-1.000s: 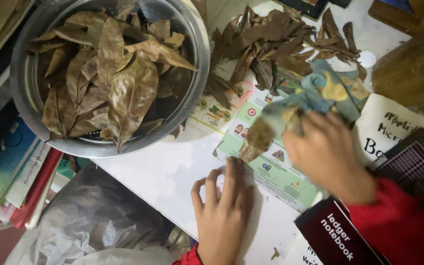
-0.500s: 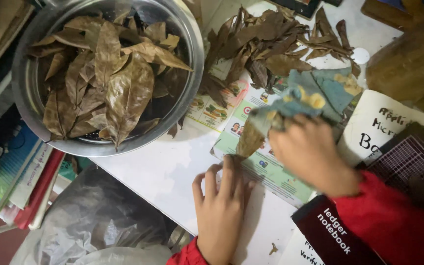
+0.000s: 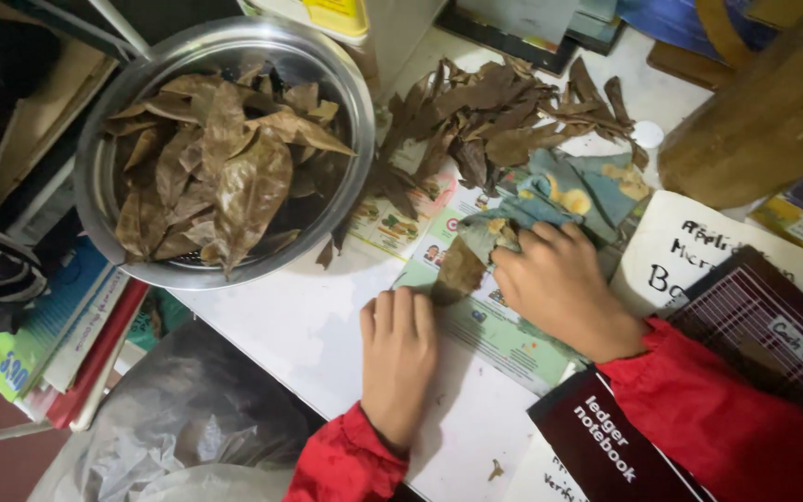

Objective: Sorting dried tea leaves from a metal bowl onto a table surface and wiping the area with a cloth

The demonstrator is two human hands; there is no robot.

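Left hand [image 3: 400, 358] lies flat, fingers together and empty, palm down on the white worktop [image 3: 281, 325], its fingertips touching the lower edge of a brown dry leaf [image 3: 459, 271] that rests on a printed leaflet [image 3: 504, 330]. Right hand [image 3: 564, 288] is closed over a blue-green patterned cloth [image 3: 559, 195], pressing it onto the same leaf from above, so the leaf sits pinned between the two hands. Judging from this, the leaf looks brittle, and firm rubbing with the cloth could crack it or tear a piece off; the left fingertips hold only its edge, so it might also slide out across the glossy leaflet. A dark notebook [image 3: 606, 437] lies just beside the right sleeve, and the red sleeve could nudge it or the loose white papers [image 3: 690, 251] next to it. Near the left side, a grey plastic bag [image 3: 169, 418] hangs below the worktop edge; what it holds cannot be told. Farther off, a round steel bowl [image 3: 95, 186] holds a heap of large dry brown leaves, filling it loosely to about the rim. It stands close to the worktop edge, over a stack of books [image 3: 48, 325], and a bump could tip it. Beyond the cloth, a loose pile of leaves [image 3: 494, 121] lies bare on the worktop, in no container
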